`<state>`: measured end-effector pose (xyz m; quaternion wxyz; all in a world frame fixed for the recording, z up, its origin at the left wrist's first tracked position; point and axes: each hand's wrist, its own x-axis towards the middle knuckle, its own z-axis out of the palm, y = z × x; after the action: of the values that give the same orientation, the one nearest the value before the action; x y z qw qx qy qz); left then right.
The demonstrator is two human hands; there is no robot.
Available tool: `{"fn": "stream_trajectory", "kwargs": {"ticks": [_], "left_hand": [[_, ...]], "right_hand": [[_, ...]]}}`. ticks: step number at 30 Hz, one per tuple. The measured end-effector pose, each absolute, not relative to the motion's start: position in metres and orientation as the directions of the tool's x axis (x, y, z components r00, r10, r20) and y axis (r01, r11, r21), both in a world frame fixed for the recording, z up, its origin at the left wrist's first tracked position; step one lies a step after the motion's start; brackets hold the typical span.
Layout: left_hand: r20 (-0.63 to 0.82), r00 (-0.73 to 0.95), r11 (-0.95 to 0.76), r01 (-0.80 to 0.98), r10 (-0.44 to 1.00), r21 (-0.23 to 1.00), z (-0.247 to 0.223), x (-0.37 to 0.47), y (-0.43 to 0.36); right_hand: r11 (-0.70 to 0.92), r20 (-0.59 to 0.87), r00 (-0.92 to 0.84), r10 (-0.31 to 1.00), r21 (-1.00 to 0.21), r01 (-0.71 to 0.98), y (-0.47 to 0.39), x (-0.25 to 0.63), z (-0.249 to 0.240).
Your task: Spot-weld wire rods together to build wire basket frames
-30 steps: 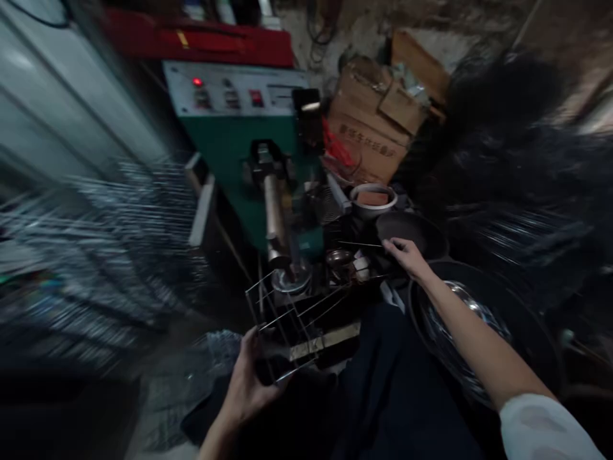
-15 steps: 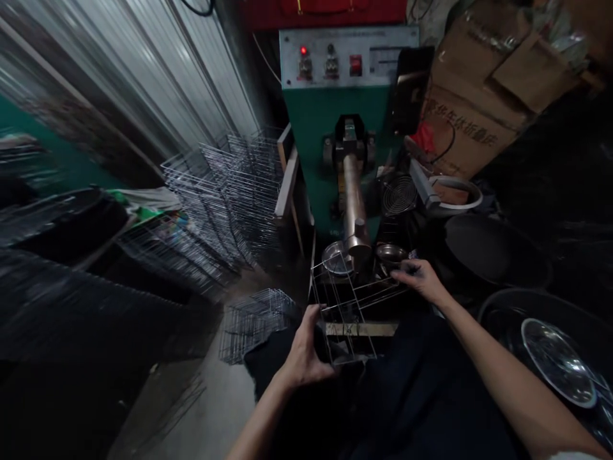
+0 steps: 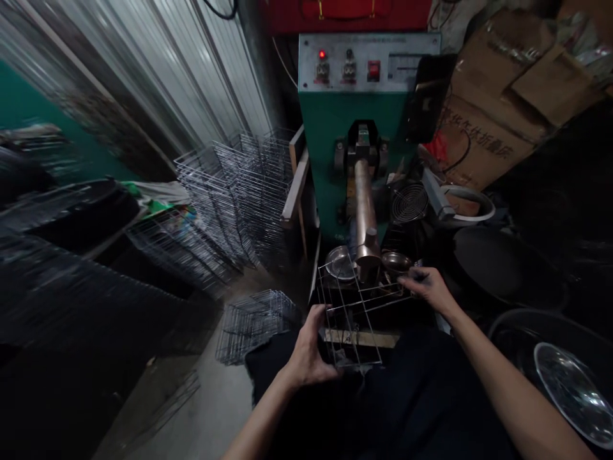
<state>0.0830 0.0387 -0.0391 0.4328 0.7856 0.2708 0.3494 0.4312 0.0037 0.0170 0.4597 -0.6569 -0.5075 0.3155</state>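
My left hand (image 3: 309, 354) grips the left side of a wire rack (image 3: 368, 314), fingers on the wires and thumb spread lower down. The rack is a small open grid of thin metal wires, tilted in front of my lap. My right hand (image 3: 428, 289) pinches the far right end of long wires reaching across the grid; its fingertips are partly hidden. Just above the rack, the copper-coloured cylindrical arm (image 3: 366, 204) of a green machine (image 3: 320, 134) points toward me. Under its tip sit two round metal dishes, a left dish (image 3: 341, 263) and a right dish (image 3: 397, 260).
Stacked wire racks (image 3: 239, 191) stand at the left, with a smaller stack (image 3: 256, 322) on the floor. A control panel (image 3: 368, 64) shows a lit red light. Cardboard boxes (image 3: 498, 121), a dark round pan (image 3: 507, 265) and a basin holding a clear lid (image 3: 572, 390) lie rightward.
The camera view has shifted slightly, so the scene sits a little further right and lower. Both hands keep their hold on the rack and wires, with little movement.
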Motion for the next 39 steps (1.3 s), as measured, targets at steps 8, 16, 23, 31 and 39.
{"fn": "stream_trajectory", "kwargs": {"ticks": [8, 16, 23, 31, 39], "left_hand": [[0.352, 0.590, -0.472, 0.057, 0.727, 0.880, -0.038, 0.092, 0.045], [0.367, 0.584, -0.483, 0.050, 0.724, 0.874, -0.033, 0.101, 0.052], [0.360, 0.595, -0.490, 0.066, 0.719, 0.869, -0.035, 0.101, 0.056], [0.325, 0.592, -0.455, 0.080, 0.737, 0.887, -0.037, 0.104, 0.058], [0.009, 0.524, -0.045, 0.057, 0.852, 0.997, -0.001, 0.068, 0.023]], "right_hand": [[-0.076, 0.056, 0.294, 0.954, -0.904, 0.421, 0.014, 0.440, 0.015], [-0.058, 0.087, 0.287, 0.954, -0.886, 0.460, 0.021, 0.448, 0.009], [-0.053, 0.098, 0.294, 0.951, -0.882, 0.467, 0.022, 0.448, 0.012], [-0.046, 0.121, 0.320, 0.940, -0.883, 0.468, 0.025, 0.450, 0.005], [-0.014, 0.088, 0.165, 0.982, -0.846, 0.533, -0.038, 0.477, 0.010]]}}
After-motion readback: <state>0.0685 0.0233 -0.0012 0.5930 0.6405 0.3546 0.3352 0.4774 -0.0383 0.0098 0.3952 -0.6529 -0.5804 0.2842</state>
